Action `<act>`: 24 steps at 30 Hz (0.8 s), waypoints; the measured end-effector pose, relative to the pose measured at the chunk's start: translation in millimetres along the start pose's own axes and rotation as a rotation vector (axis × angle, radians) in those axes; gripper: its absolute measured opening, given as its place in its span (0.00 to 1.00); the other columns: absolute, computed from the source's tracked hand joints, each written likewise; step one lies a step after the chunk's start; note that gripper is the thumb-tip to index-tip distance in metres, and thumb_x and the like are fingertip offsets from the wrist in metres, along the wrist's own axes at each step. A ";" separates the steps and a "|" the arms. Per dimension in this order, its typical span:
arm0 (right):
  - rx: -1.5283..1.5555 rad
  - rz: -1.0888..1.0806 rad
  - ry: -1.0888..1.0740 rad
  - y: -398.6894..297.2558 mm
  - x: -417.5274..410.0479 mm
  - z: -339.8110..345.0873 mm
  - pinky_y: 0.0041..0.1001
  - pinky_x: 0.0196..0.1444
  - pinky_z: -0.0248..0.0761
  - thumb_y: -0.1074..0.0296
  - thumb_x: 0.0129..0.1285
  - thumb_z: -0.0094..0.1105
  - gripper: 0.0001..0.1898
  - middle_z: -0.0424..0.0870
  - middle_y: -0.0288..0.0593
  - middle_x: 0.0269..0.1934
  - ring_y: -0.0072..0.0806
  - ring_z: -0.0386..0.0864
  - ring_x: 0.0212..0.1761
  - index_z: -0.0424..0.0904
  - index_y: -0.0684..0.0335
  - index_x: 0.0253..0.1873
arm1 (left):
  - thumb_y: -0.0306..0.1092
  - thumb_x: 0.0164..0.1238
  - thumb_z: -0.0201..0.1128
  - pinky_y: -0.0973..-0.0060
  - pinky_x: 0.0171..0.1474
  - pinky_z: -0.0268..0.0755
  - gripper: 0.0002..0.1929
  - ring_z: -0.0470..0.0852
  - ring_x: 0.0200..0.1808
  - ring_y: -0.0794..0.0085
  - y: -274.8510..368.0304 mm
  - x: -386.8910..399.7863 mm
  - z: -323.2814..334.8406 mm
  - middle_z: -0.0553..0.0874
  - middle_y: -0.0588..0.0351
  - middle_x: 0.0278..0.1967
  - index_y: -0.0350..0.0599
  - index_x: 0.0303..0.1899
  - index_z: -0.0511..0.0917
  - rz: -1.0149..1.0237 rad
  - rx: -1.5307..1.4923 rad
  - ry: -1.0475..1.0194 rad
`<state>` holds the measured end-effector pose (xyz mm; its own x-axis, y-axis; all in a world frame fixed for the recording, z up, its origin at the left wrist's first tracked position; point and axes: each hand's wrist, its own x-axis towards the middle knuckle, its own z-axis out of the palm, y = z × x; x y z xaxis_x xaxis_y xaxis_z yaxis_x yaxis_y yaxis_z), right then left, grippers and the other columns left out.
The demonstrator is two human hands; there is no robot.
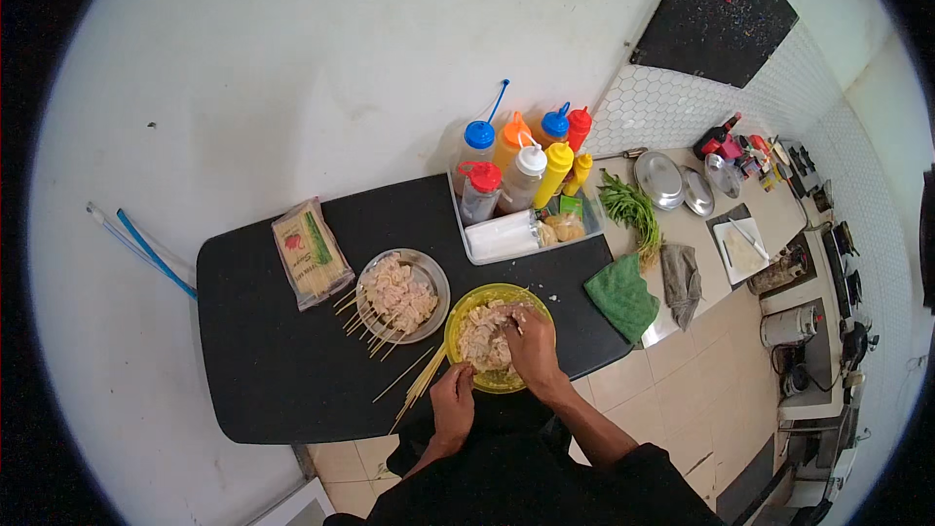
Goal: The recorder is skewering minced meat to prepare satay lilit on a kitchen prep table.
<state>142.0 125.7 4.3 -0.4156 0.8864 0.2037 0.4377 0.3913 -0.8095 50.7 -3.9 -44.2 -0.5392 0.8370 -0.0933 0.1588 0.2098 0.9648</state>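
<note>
A yellow bowl (pixel 546 301) of pale raw meat pieces (pixel 482 340), probably chicken, stands at the table's front edge. My right hand (pixel 537 354) reaches into it from the right, with curled fingers in the meat and bits stuck to them. At the bowl's lower left rim is my left hand (pixel 453 403), thumb and fingers pinched together; whether something thin is between them is hidden. Left of the bowl lies a bundle of bamboo skewers (pixel 424 383). Beyond it, a round metal plate (pixel 437 279) carries skewered meat (pixel 398 296), the stick ends jutting over its rim.
On the black table (pixel 292 380) lie a skewer packet (pixel 313 252) and a clear plastic bin (pixel 504 256) of squeeze bottles (pixel 523 175). A green cloth (pixel 624 296) drapes the right corner. The counter holds leafy greens (pixel 635 215), metal lids (pixel 659 179) and a knife (pixel 749 237) on a cutting board (pixel 730 263).
</note>
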 end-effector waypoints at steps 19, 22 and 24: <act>0.593 0.133 0.073 6.0 10.1 -1.3 0.16 0.32 0.67 0.79 0.62 0.57 0.07 0.75 0.31 0.34 0.12 0.71 0.33 0.71 0.63 0.43 | 0.28 0.72 0.53 0.78 0.29 0.66 0.08 0.71 0.25 0.78 -5.4 2.9 -1.5 0.76 0.56 0.24 0.31 0.39 0.76 0.052 -0.071 -0.019; 0.615 0.221 0.033 5.1 10.9 -4.6 0.16 0.33 0.65 0.75 0.66 0.54 0.03 0.75 0.28 0.34 0.11 0.70 0.34 0.73 0.61 0.43 | 0.28 0.72 0.52 0.78 0.29 0.65 0.08 0.71 0.25 0.78 -4.8 2.2 0.6 0.75 0.57 0.23 0.32 0.39 0.76 0.053 -0.121 -0.020; 0.647 0.344 -0.081 7.5 11.1 -5.8 0.16 0.32 0.64 0.72 0.68 0.52 0.05 0.75 0.27 0.34 0.10 0.70 0.33 0.76 0.61 0.46 | 0.28 0.72 0.52 0.78 0.29 0.65 0.08 0.71 0.25 0.78 -2.1 1.8 -0.2 0.75 0.57 0.23 0.32 0.38 0.76 0.044 -0.127 -0.028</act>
<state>145.3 140.0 3.7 -0.4082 0.9018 -0.1418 0.0071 -0.1522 -0.9883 49.2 -2.9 -46.4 -0.5108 0.8579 -0.0554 0.0746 0.1084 0.9913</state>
